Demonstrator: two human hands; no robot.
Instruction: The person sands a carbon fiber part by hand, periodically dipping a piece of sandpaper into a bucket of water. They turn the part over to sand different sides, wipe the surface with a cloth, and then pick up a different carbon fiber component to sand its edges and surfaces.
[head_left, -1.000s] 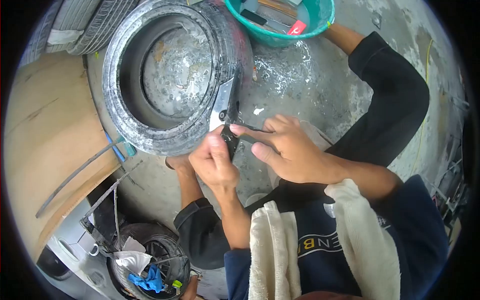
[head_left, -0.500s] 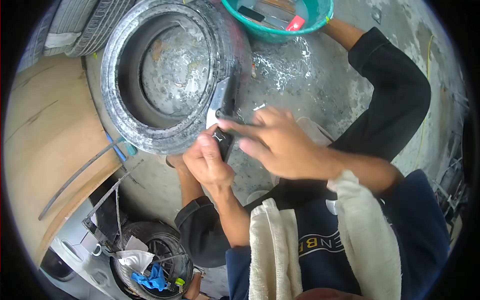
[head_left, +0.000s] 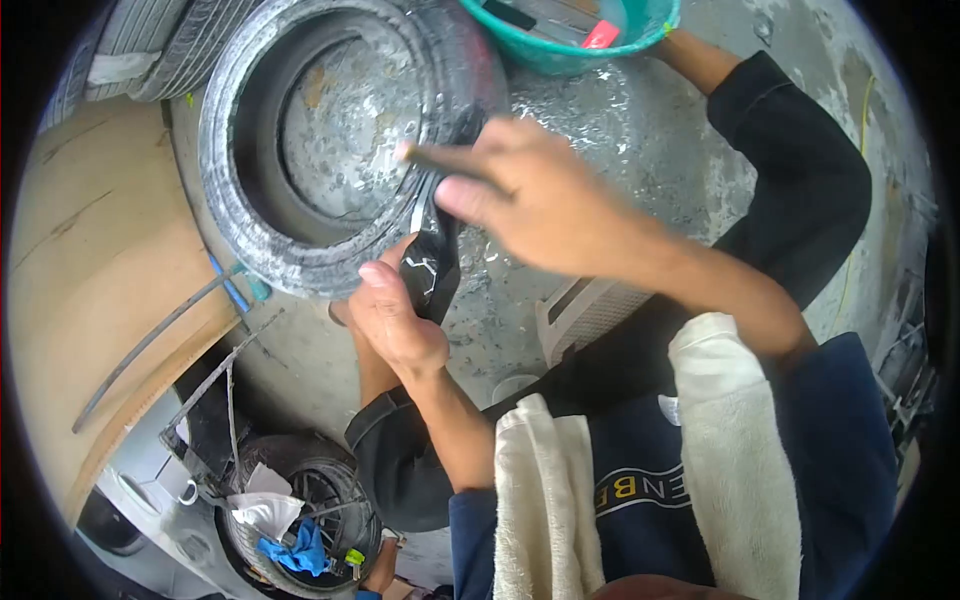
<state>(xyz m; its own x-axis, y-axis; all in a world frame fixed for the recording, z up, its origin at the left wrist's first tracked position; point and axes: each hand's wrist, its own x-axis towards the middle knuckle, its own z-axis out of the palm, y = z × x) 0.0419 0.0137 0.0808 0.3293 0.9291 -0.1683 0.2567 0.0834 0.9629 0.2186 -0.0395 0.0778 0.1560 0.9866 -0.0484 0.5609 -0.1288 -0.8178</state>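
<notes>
My left hand (head_left: pixel 395 325) is closed around the black handle of a knife (head_left: pixel 430 275), thumb lying along the handle. The knife's blade points up toward the tire (head_left: pixel 232 170), which lies flat on the wet floor, its sidewall smeared white and grey. Over the blade, my right hand (head_left: pixel 530 195) grips a thin dark stick-like tool (head_left: pixel 450 162) with a tan tip, blurred by motion. This tool crosses above the blade and the tire's near right rim. My right fingers hide part of the blade.
A green basin (head_left: pixel 570 57) with a red piece (head_left: pixel 601 35) and a black piece stands beyond the tire. A plywood sheet (head_left: pixel 100 260) leans at left. Lower left, another tire (head_left: pixel 345 500) bears a blue glove (head_left: pixel 300 548). A beige stool (head_left: pixel 585 312) stands by my leg.
My right hand has swept up and left along the blade with the stick-like tool. My left hand, with the knife, has shifted slightly left and down.
</notes>
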